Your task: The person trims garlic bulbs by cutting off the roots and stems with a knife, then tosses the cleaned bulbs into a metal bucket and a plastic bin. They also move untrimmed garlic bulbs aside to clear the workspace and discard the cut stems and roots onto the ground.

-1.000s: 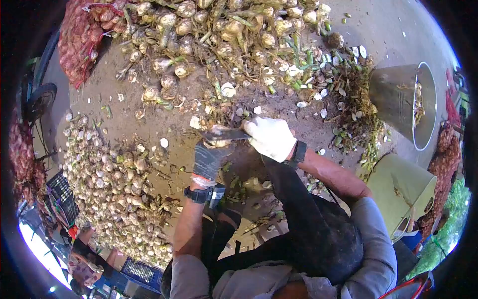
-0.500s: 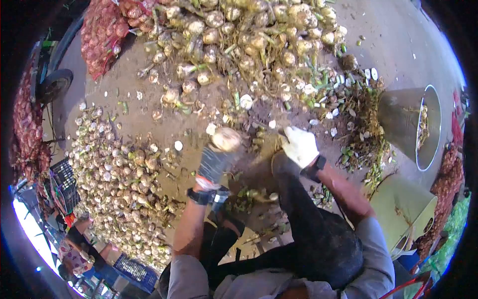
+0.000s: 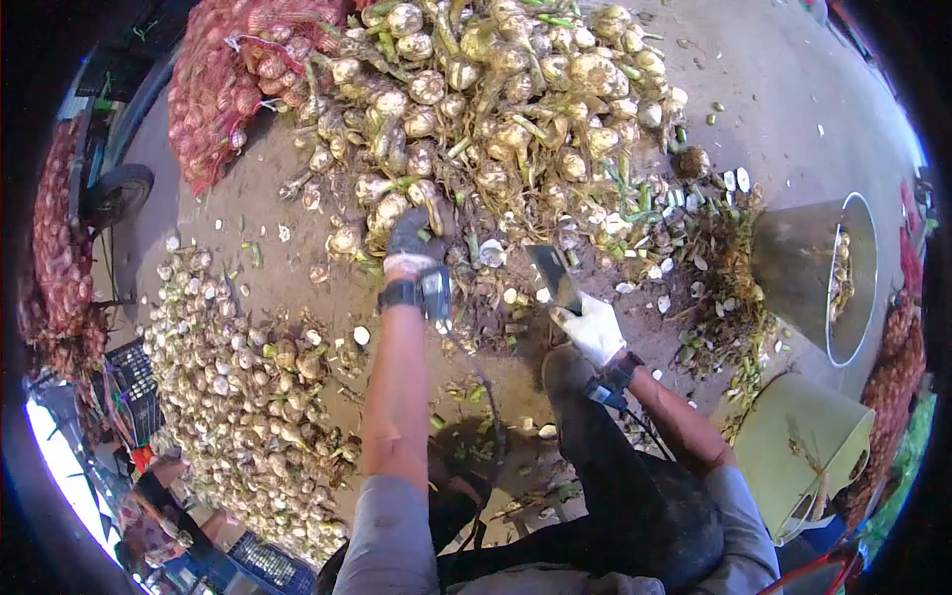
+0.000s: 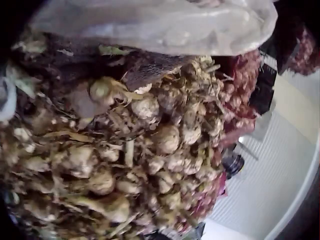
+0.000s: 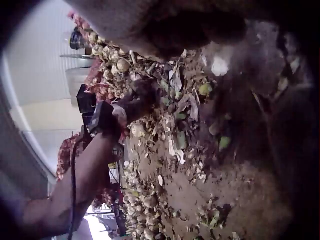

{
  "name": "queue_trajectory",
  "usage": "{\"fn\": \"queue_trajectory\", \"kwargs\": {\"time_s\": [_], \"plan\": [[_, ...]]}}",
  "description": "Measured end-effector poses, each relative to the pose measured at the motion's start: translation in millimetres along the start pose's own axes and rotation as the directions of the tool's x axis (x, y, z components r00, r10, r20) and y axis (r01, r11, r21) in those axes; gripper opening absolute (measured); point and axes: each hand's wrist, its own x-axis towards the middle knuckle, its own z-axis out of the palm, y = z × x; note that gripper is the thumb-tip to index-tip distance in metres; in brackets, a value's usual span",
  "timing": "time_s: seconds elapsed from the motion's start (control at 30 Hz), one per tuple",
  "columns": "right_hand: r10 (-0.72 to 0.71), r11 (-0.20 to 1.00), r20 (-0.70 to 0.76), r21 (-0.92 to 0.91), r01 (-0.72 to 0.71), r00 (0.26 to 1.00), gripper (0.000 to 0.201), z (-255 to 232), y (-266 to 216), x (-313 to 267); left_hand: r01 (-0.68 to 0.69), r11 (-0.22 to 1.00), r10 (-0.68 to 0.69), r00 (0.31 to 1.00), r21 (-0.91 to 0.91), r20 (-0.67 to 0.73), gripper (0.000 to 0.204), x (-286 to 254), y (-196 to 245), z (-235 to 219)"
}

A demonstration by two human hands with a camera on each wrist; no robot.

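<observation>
My left hand [image 3: 415, 238], in a dark glove, has reached the near edge of a heap of untrimmed garlic [image 3: 496, 89]. Its fingers close round the stem of a garlic bulb [image 3: 423, 195]; in the left wrist view the dark glove fingers [image 4: 152, 70] curl beside a pale stem end [image 4: 101, 91]. In a white glove, my right hand [image 3: 593, 327] grips a broad-bladed knife [image 3: 552, 275], its blade pointing forward over the floor scraps. The right wrist view shows the left hand [image 5: 137, 102] low by the heap.
Trimmed garlic [image 3: 228, 377] lies spread on the left. Cut stems and root discs [image 3: 684, 228] litter the ground at right. A metal bucket [image 3: 803, 263] and a pale green bucket [image 3: 803, 436] lie tipped there. A red net sack [image 3: 213, 99] stands far left; another person [image 3: 159, 516] sits lower left.
The left hand held a garlic bulb against the knife, then apart from it; that bulb is gone from the hand, which has moved forward to the heap. The knife hand has moved right and slightly back.
</observation>
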Motion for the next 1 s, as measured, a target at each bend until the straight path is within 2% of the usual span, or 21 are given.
{"fn": "queue_trajectory", "kwargs": {"time_s": [0.1,0.17,0.2,0.23,0.27,0.3,0.33,0.37,0.4,0.43,0.47,0.5,0.57,0.6,0.67,0.77,0.83,0.9,0.93,0.97,1.0], "plan": [[-0.092,0.991,-0.077,-0.105,0.084,0.993,0.033,-9,-10,9,0.064,0.953,-0.029,0.992,0.296,-0.121,0.033,-55,-11,0],[-0.157,0.941,-0.062,-0.312,0.130,0.986,0.028,-11,-21,20,0.057,0.941,-0.051,0.998,0.333,-0.028,0.034,-100,-23,8],[-0.269,0.906,-0.074,-0.358,0.226,0.960,0.025,-13,-33,21,0.089,0.954,-0.081,0.996,0.285,-0.037,0.033,-117,-29,15],[-0.381,0.856,-0.079,-0.406,0.319,0.921,0.023,-15,-47,21,-0.120,0.564,0.087,0.992,0.817,0.086,0.032,-123,-40,-2],[-0.446,0.814,-0.042,-0.435,0.385,0.894,0.018,-17,-59,20,-0.342,0.243,0.136,0.939,0.908,0.317,0.033,-139,-41,-5],[-0.578,0.748,-0.017,-0.411,0.522,0.816,0.016,-19,-65,18,-0.529,-0.105,0.100,0.837,0.842,0.538,0.035,-153,-39,-1],[-0.637,0.690,0.020,-0.430,0.582,0.771,0.014,-23,-75,15,-0.554,-0.197,0.124,0.804,0.809,0.581,0.037,-162,-41,11],[-0.691,0.628,0.059,-0.444,0.639,0.720,0.013,-27,-83,11,-0.553,-0.197,0.121,0.806,0.810,0.580,0.037,-168,-48,11],[-0.691,0.629,0.060,-0.442,0.640,0.720,0.013,-28,-88,6,-0.417,0.183,0.216,0.900,0.890,0.378,0.037,-175,-54,10],[-0.656,0.615,0.127,-0.482,0.624,0.744,0.020,-29,-92,1,-0.246,0.545,0.221,0.964,0.802,0.146,0.037,-181,-56,8],[-0.613,0.597,0.192,-0.522,0.609,0.766,0.027,-29,-94,-2,-0.406,-0.154,0.312,0.845,0.901,0.434,0.040,-185,-57,7],[-0.611,0.598,0.195,-0.521,0.609,0.767,0.027,-28,-93,-4,-0.403,-0.152,0.313,0.847,0.902,0.431,0.040,-187,-56,3],[-0.614,0.576,0.226,-0.527,0.625,0.756,0.027,-28,-92,-6,-0.466,-0.414,0.128,0.821,0.782,0.556,0.044,-189,-51,-5],[-0.613,0.577,0.227,-0.527,0.625,0.757,0.027,-27,-89,-5,-0.465,-0.413,0.128,0.822,0.783,0.555,0.044,-192,-51,-5],[-0.637,0.582,0.200,-0.508,0.634,0.745,0.011,-21,-76,2,-0.495,-0.546,0.063,0.781,0.677,0.622,0.045,-201,-52,-5],[-0.506,0.645,0.194,-0.563,0.517,0.841,0.009,-15,-17,27,-0.434,-0.524,0.150,0.800,0.733,0.581,0.044,-203,-64,-32],[-0.481,0.707,0.119,-0.533,0.464,0.869,0.018,-22,-18,10,-0.439,-0.471,0.141,0.819,0.765,0.557,0.041,-206,-59,-14],[-0.387,0.811,0.063,-0.452,0.372,0.920,0.024,-16,-34,0,-0.433,-0.043,0.219,0.875,0.900,0.432,0.038,-191,-62,3],[-0.254,0.895,0.100,-0.352,0.273,0.962,0.028,-12,-45,-2,-0.438,-0.039,0.212,0.875,0.898,0.436,0.038,-179,-63,2],[-0.172,0.949,0.206,-0.227,0.218,0.963,0.030,-15,-52,-3,-0.600,-0.242,0.193,0.741,0.763,0.643,0.034,-169,-63,1],[-0.233,0.953,0.168,-0.158,0.259,0.958,0.031,-3,-43,0,-0.706,-0.427,0.128,0.571,0.564,0.811,0.031,-164,-64,-2]]}}
